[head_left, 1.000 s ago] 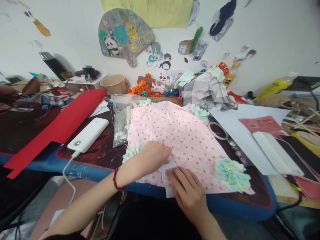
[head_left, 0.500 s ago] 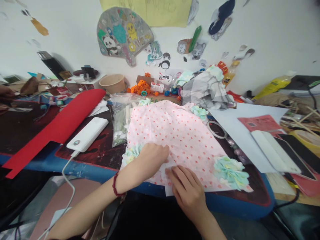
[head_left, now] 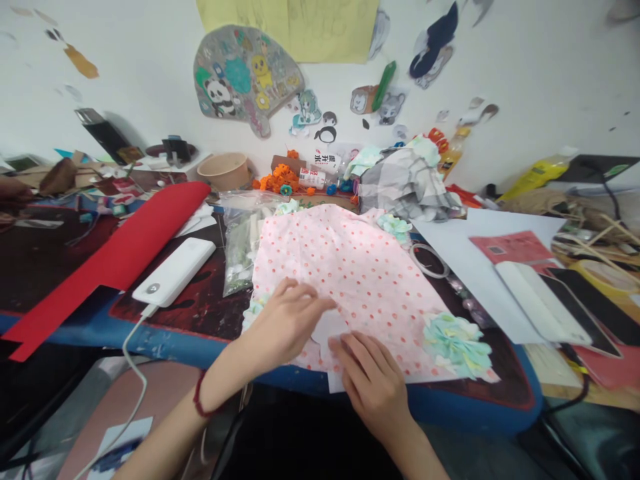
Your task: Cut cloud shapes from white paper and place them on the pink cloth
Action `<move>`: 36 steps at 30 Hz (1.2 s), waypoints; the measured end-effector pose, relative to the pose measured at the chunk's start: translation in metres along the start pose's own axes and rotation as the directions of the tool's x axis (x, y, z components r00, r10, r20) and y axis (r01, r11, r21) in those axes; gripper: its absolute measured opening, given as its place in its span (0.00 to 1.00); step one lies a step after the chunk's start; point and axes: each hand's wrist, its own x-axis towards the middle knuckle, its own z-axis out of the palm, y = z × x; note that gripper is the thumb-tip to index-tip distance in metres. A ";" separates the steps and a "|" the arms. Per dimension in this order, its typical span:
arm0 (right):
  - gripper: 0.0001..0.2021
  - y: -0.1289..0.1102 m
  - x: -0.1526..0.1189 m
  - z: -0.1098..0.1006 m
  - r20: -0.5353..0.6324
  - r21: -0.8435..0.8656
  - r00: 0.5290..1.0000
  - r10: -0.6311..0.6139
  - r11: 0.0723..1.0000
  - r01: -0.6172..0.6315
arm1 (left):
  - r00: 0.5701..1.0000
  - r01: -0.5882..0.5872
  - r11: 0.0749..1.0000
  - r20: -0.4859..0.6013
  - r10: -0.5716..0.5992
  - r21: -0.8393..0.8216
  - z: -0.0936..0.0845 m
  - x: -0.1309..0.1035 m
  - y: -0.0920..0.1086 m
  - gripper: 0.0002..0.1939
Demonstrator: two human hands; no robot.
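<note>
A pink cloth with red dots (head_left: 345, 253) lies spread over the desk, and ruffled mint-green cloth flowers (head_left: 457, 345) sit at its corners. Near its front edge rests a piece of white paper (head_left: 327, 328). My right hand (head_left: 375, 383) holds this paper down against the cloth, fingers bent and fingertips on it. Just left of the paper, my left hand (head_left: 285, 323) hovers over the cloth, fingers loosely curved and apart, with nothing visible in them. A dark red cord bracelet (head_left: 199, 393) circles the left wrist.
To the left lie a white power bank (head_left: 175, 270) with a cable, a long red sheet (head_left: 125, 247) and a clear plastic bag (head_left: 243, 247). At right are a tape roll (head_left: 429, 260), white paper sheets (head_left: 495, 280) and phones (head_left: 585, 317). Another person's hand (head_left: 14, 197) shows at far left.
My left hand has drawn back to the left and its fingers have loosened from a closed grip, uncovering more of the white paper. My right hand stays on the paper.
</note>
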 end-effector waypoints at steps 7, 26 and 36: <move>0.17 -0.001 0.000 0.001 -0.014 -0.016 1.000 0.002 1.000 -0.003 | 0.995 -0.098 0.994 -0.003 0.098 -0.050 0.014 -0.028 0.008 0.17; 0.18 -0.004 0.000 -0.003 0.004 0.099 0.996 0.094 0.991 -0.094 | 0.932 0.357 0.930 -0.033 -0.361 -0.089 0.022 0.008 0.000 0.09; 0.23 0.020 0.039 -0.026 0.271 0.378 0.788 0.552 0.692 -0.615 | 0.940 0.284 0.834 -0.033 -0.339 -0.474 -0.007 0.029 -0.010 0.08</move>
